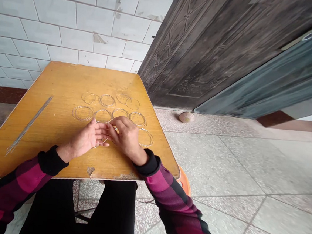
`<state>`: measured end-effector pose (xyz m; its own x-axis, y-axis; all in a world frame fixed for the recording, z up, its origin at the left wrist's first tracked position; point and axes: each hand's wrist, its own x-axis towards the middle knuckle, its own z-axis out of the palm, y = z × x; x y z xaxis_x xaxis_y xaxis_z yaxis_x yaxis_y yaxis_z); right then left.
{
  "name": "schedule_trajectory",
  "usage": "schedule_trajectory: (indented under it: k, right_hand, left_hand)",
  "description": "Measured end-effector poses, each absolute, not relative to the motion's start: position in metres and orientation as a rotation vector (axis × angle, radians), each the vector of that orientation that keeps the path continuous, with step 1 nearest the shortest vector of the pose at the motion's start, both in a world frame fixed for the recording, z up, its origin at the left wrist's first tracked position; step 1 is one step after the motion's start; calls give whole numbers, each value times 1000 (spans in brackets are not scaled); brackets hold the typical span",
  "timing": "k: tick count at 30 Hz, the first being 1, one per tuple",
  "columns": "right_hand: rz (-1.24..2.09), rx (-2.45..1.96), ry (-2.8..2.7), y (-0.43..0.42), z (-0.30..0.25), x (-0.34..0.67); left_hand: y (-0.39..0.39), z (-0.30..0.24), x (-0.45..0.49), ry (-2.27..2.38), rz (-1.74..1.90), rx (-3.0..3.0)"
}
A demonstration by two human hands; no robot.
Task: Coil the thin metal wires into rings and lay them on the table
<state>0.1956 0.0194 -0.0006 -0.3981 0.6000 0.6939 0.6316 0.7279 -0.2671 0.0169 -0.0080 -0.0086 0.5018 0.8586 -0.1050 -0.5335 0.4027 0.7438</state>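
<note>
A thin wire ring [105, 140] is at the front middle of the wooden table, between my two hands. My right hand [126, 134] pinches its upper right side with thumb and index finger, the other fingers curled. My left hand [88, 138] is palm up, thumb apart and fingers stretched out along the ring, touching it without closing round it. Just beyond my hands lie several more wire rings, some doubled or overlapping, such as one at the left [82, 120] and one at the right [137, 125]. Another ring [152, 140] lies partly hidden behind my right hand.
A bundle of straight thin wires [29, 124] lies along the left side of the yellow wooden table [73, 76]. Behind it stands a white tiled wall [45, 31]. A dark carved door [189, 61], a round stone-like object [186, 117] and an orange stool [185, 180] are on the right.
</note>
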Motion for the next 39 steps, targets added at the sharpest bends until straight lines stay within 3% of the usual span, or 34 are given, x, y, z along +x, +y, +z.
schedule_trajectory:
  k: [5, 14, 24, 30, 39]
  right_hand:
    - [-88, -951, -2097, 19, 0, 196]
    - [287, -883, -1977, 14, 2, 190]
    - [401, -840, -1905, 15, 0, 189]
    - [659, -868, -1825, 24, -7, 190]
    - [902, -903, -1758, 21, -5, 189]
  left_hand:
    - [-10, -7, 18, 512, 934, 680]
    - [-12, -3, 19, 529, 998, 670]
    - [-9, -2, 15, 544, 990, 695]
    - [-18, 5, 12, 665, 1327, 1154]
    - [-4, -17, 3, 743, 1437, 2012]
